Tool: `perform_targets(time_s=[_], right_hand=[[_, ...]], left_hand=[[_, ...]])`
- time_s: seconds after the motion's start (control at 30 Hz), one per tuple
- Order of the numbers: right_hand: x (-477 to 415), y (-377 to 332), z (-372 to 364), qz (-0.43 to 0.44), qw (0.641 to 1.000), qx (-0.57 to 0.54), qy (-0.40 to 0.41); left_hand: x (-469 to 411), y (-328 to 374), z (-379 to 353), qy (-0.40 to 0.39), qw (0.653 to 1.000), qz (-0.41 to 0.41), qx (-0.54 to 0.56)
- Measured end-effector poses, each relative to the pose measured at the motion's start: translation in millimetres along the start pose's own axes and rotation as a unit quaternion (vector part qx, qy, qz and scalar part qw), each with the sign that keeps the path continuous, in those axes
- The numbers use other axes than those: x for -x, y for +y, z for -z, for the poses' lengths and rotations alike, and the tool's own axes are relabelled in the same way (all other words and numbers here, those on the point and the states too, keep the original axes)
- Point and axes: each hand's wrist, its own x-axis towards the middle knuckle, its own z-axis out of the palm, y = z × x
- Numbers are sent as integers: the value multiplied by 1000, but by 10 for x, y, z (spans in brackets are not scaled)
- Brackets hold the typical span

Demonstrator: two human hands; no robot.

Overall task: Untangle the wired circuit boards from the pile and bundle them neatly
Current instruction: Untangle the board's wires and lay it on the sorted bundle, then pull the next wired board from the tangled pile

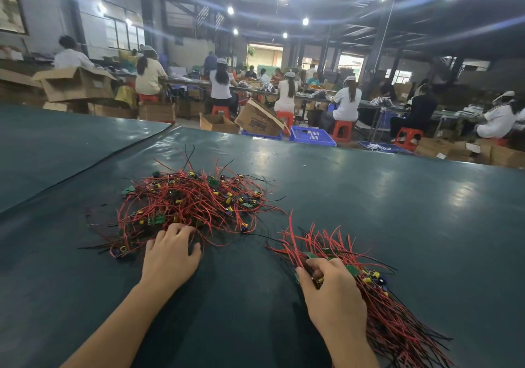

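Right hand [333, 296] tight around bundle [397, 325], axis diagonal toward near-right; left hand [170, 257] seemingly slack atop pile [193, 203].

- The tangled pile [187, 206] is mostly red wire with a few black strands, dotted with small green boards and yellow parts.
- The bundle [377, 305] shows the same red and black, green and yellow.
- The table cover [369, 197] is plain dark teal.
- Beyond it: blue crates [311, 136], red-orange stools [342, 130], brown cardboard boxes [76, 85].
- The workers' tops [348, 103] look mostly white, though they blur at this range.
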Motion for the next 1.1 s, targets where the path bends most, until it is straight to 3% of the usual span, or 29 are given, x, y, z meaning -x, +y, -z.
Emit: perform_targets(time_s=[0.3,0.57,0.73,0.87,1.1], right_hand=[[1,8,37,-1,999,39,12],[18,-24,9,29,998,-29,57],[49,-53,-27,79,989,-98,83],[63,-97,-84,140,973,-160,87],[119,-223,-145,82,920,-376,-76]], left_hand=[[-56,-140,40,0,999,28,-21],[-74,-146,54,19,999,27,13],[40,69,88,112,985,-86,100],[189,367,125,187,948,-197,169],[541,852,54,188,835,-451,253]])
